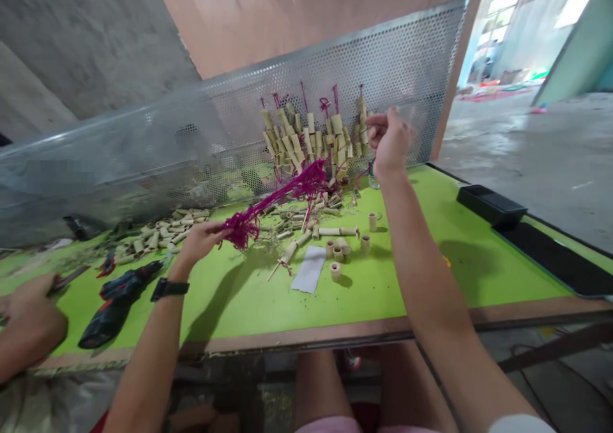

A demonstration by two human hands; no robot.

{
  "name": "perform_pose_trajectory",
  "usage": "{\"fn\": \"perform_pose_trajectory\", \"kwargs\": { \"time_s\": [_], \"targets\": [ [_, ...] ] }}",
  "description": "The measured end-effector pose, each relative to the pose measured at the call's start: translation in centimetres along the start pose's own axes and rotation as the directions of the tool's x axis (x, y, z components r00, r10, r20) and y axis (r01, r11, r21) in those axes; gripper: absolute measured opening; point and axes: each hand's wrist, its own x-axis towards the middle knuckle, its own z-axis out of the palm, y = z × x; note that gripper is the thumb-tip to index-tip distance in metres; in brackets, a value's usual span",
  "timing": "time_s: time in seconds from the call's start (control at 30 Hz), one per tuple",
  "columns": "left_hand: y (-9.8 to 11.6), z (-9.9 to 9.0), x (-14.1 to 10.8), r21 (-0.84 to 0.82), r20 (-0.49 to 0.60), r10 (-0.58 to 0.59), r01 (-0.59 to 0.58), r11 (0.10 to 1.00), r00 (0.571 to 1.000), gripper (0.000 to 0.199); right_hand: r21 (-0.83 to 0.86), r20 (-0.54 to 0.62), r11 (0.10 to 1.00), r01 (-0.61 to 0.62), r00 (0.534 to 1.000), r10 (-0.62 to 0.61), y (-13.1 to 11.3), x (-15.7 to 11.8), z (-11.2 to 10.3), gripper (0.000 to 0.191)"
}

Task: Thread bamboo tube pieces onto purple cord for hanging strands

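Note:
My left hand (204, 239), below which a dark watch is worn, is closed on one end of a bundle of magenta string (268, 206) stretched above the green table. My right hand (391, 140) is raised at the right of the hanging bamboo pieces (338, 126), its fingers bent together; what they hold, if anything, is too small to tell. Magenta cords carry those pieces against a perforated metal panel (407, 56). Short bamboo rings (336, 271) stand near a white paper (310, 270), with a strung bamboo length (330, 232) behind it.
A pile of cut bamboo (163, 232) and a cordless drill (117, 302) lie on the left of the green table (364, 305). Another person's hand (36, 311) is at the far left. On the right are a black box (491, 204) and a dark flat device (555, 257).

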Motion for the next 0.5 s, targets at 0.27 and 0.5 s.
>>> {"fn": "perform_pose_trajectory", "kwargs": {
  "time_s": [0.27, 0.5],
  "targets": [
    [8.1, 0.7, -1.3, -0.177, 0.055, 0.226, -0.213, 0.961, 0.973, 0.067, -0.238, 0.469, 0.971, 0.0, 0.876, 0.115, -2.5, -4.3, 3.5, 0.068],
    [20.9, 8.2, -0.1, -0.116, -0.19, 0.575, -0.6, 0.792, 0.796, 0.035, -0.268, 0.619, 0.963, -0.003, 0.766, 0.174, -3.1, -6.2, 5.2, 0.063]
  ]
}}
